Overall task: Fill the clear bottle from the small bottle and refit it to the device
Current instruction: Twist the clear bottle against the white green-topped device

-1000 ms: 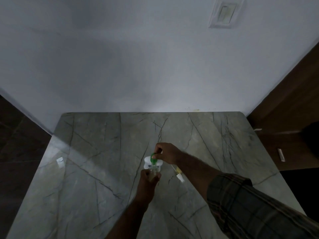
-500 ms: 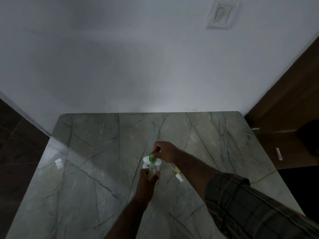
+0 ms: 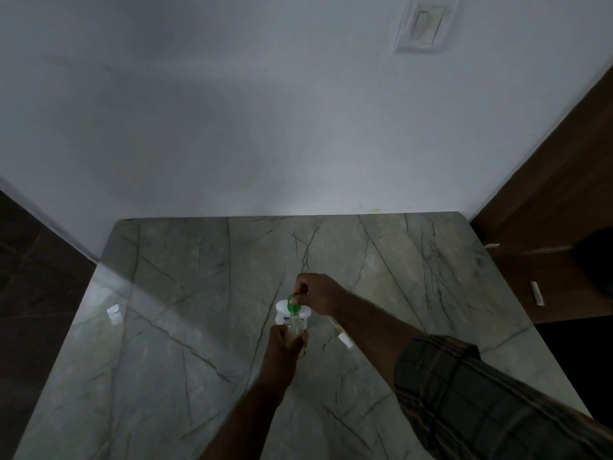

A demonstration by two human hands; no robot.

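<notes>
**Pouring from the small green bottle (image 3: 293, 300) into the clear plastic bottle (image 3: 296, 336)**

The filling step looks to be in hand. The right hand (image 3: 319, 293) pinches the small green bottle between curled fingers and thumb. It holds the bottle tipped, with the mouth pointing down at the neck of the clear plastic bottle.

The left hand (image 3: 284, 341) is wrapped round the clear plastic bottle from the near side and holds it upright, low over the grey veined marble desk (image 3: 199, 327). The hand hides whether the base rests on the desk. A yellowish tint shows inside, so some liquid seems to be in, but the light is too dim to read the level.

The white rounded device (image 3: 284, 309) stands on the desk directly behind the two bottles, close enough that I cannot tell whether they touch. A thin white-and-yellow piece (image 3: 341, 333) lies on the desk just right of the bottles, under the right forearm. It may be a stopper or wick, but I cannot tell.

The refit is not yet begun. The next move, as I judge it, calls for:
- a steady left grip while the pour finishes
- righting the green bottle before it leaves the neck, so nothing drips on the desk
- setting the green bottle down to free the right hand
- bringing the filled bottle upright to the device
</notes>
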